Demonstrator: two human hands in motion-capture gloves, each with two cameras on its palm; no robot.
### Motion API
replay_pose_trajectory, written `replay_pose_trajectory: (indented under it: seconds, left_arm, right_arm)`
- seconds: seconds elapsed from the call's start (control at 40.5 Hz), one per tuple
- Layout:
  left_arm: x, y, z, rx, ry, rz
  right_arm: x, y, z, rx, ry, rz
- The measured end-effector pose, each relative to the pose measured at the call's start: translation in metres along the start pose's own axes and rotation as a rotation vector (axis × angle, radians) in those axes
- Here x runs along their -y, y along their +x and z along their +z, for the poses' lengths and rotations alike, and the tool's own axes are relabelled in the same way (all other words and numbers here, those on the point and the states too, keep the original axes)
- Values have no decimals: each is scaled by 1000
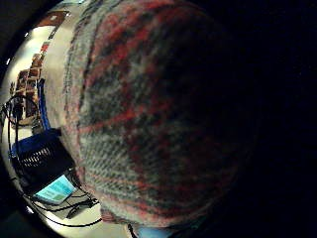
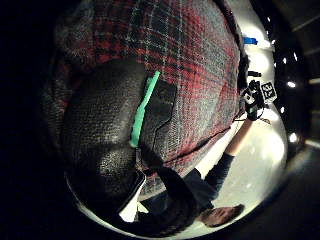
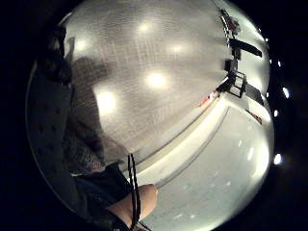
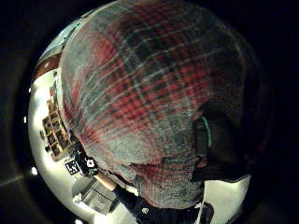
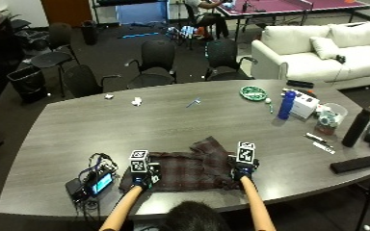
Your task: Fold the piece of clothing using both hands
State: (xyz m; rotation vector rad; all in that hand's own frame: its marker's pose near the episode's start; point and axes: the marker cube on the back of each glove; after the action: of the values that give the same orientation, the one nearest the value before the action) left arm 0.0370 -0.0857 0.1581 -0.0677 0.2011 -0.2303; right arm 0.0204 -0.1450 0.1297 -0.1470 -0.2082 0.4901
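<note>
- plaid shirt [image 5: 191, 169] lies on the near part of the table [image 5: 172, 120], right in front of the person, between both hands
- left hand [image 5: 142, 180] is at the shirt's near-left corner; left thumb side palm view shows a gloved thumb [image 2: 107, 150] lying over the cloth, so it looks like a pinch on that edge
- right hand [image 5: 243, 171] is at the shirt's right edge; right thumb side palm view shows plaid cloth [image 4: 149, 107] close over the palm with a dark finger [image 4: 219, 144] against it, reads as a grip, but finger curl isn't fully visible
- progress, my read: shirt is already a compact, roughly rectangular bundle, with one flap [image 5: 208, 146] sticking out toward the far side, so some folds are done but it isn't neat yet; that flap likely needs tucking in, then one more fold
- edges: shirt's near edge sits close to the table's near edge, little spare room there
- a black device with cables [image 5: 92, 181] sits just left of the left hand, so a leftward sweep is cramped
- open room: bare table on the far side of the shirt and to its right; bottle [image 5: 287, 104] and box [image 5: 305, 106] are well apart, far right
</note>
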Motion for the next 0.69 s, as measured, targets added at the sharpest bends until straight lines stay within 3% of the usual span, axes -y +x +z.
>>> replay_pose_trajectory:
  seconds: [0.222, 0.371, 0.42, 0.544, 0.618, 0.692]
  left_arm:
    - [-5, 2, -4, -16, -30, 28]
    - [-12, 11, -13, -124, -56, 166]
    - [-12, 14, -17, -173, -53, 204]
    - [-10, 6, -28, -261, -64, 178]
    - [-7, 5, -35, -349, -62, 274]
    - [-5, -2, -42, -336, -20, 247]
  right_arm:
    - [5, 19, -4, -13, 5, -28]
    - [11, 66, -21, -119, -45, 62]
    - [7, 83, -34, -159, -47, 108]
    - [10, 113, -85, -176, 4, 226]
    - [20, 107, -114, -186, 52, 260]
    - [-4, 75, -146, -216, 92, 233]
